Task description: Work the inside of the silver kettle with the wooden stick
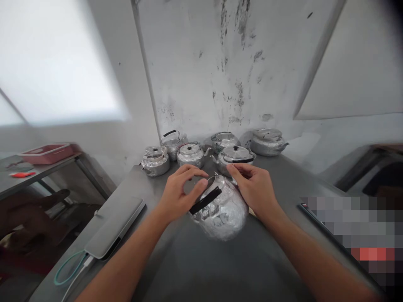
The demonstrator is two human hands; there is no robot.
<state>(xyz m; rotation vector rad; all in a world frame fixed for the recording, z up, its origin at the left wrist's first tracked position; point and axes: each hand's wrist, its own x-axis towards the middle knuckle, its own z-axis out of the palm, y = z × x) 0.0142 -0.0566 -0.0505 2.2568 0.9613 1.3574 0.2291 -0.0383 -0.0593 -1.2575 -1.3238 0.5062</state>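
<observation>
A silver kettle (225, 209) with a crinkled, foil-like surface is tilted over the grey table in front of me. Its black handle grip (206, 200) slants across the near left side of its round opening. Beside that opening is my left hand (182, 191), thumb and fingers apart, close to the handle. At the kettle's far right edge, my right hand (255, 186) has its thumb and fingers pressed together on it. The exact spot it pinches is hidden behind the fingers.
Several metal kettles, including a lidded one (237, 155), stand along the wall. A grey power bank-like device (115, 228) with cables lies left on the table (201, 272). A dark-edged flat device (333, 239) lies right. A red tray (47, 154) sits on another table.
</observation>
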